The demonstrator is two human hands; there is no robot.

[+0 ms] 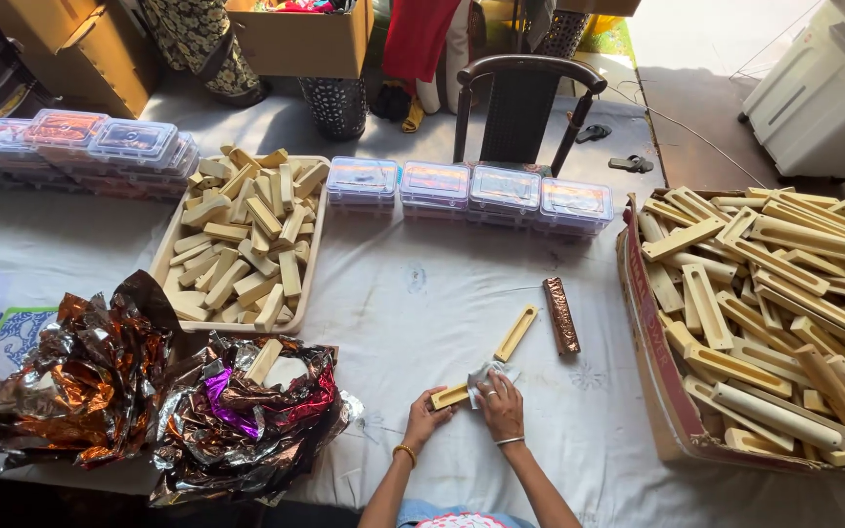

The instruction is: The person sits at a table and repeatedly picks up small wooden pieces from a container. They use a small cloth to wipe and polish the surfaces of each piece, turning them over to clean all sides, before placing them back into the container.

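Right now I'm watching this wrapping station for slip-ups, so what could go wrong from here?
1. The small silver foil piece under the right hand looks crumpled and might tear against the pale wooden block that the left hand steadies.
2. The heap of crinkled metallic foil sheets overhangs the near table edge and could slide off.
3. The heaped torn cardboard box of long wooden pieces might spill.
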